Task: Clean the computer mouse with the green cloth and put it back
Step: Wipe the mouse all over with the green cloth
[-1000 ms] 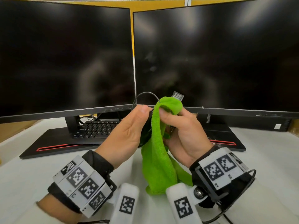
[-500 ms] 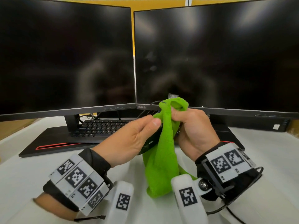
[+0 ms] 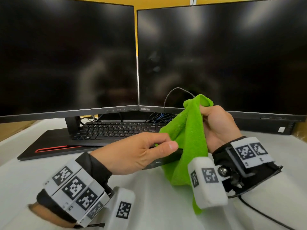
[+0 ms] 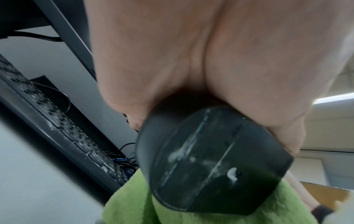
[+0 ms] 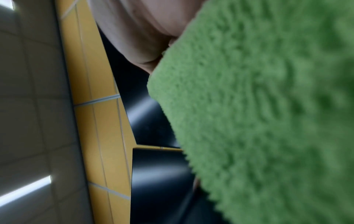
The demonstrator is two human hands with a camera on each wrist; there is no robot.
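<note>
Gripping the mouse (image 3: pixel 163 159) in our left hand (image 3: pixel 132 151), thumb on the near side and fingers curled over the far side, so that grip is full. Our right hand (image 3: pixel 217 128) has its grip bunched around the green cloth (image 3: pixel 186 140), which hangs down right beside the mouse, touching its front end. Everything's held up above the counter (image 3: pixel 157 205), just in front of the keyboard (image 3: pixel 116 130). From the left wrist view the mouse's underside (image 4: pixel 210 163) has whitish smudges on it, so we reckon we're mid-wipe. Next move probably means rubbing the cloth over that grime before setting the mouse down in front of the keyboard. Mind the cable (image 3: pixel 174 92).
</note>
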